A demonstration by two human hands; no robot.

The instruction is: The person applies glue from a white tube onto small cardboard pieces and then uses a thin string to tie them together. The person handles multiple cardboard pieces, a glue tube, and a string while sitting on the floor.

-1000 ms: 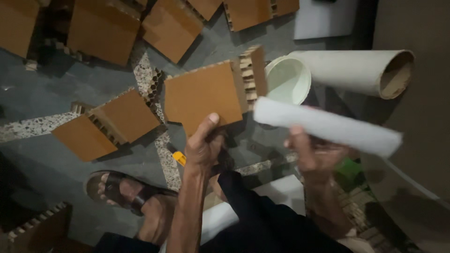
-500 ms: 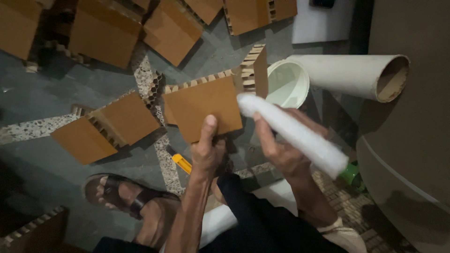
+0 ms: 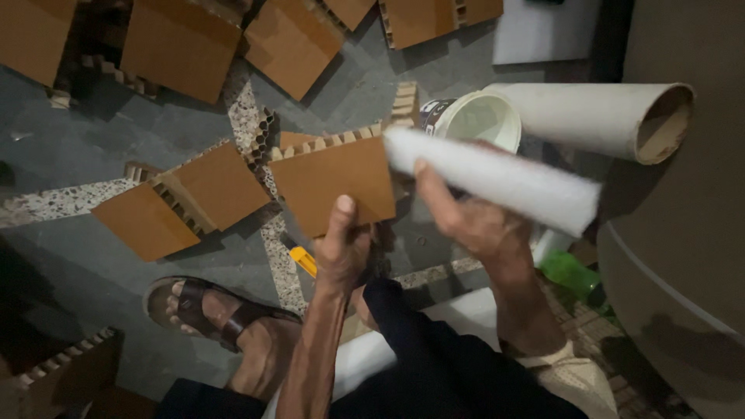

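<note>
Head camera looks down at two bare hands over a grey floor. Left hand (image 3: pixel 345 248) is pinched shut on the bottom edge of a brown cardboard square (image 3: pixel 334 180), with the thumb lying flat on the front, and it holds the square up above the floor. Right hand (image 3: pixel 469 217) is wrapped tight around a long white foam strip (image 3: pixel 497 177), and one end of the strip touches the right edge of the square, near its top corner. The strip lies slanted, so it looks like it is only just being set against that edge, and I would say it is not fixed on yet. Just behind the strip sits a white tub (image 3: pixel 477 116) with its top open, and beside that lies a big pale cardboard tube (image 3: pixel 597 116). A yellow knife (image 3: pixel 303 260) lies on the floor right under the held square. More brown cardboard pieces (image 3: pixel 186 198) with bumpy honeycomb edges lie spread out farther off, many of them looking like finished cuts. None of those shows a white strip, so most of the sticking seems left to do. A foot in a brown sandal (image 3: pixel 209 314) rests at the bottom left.
</note>
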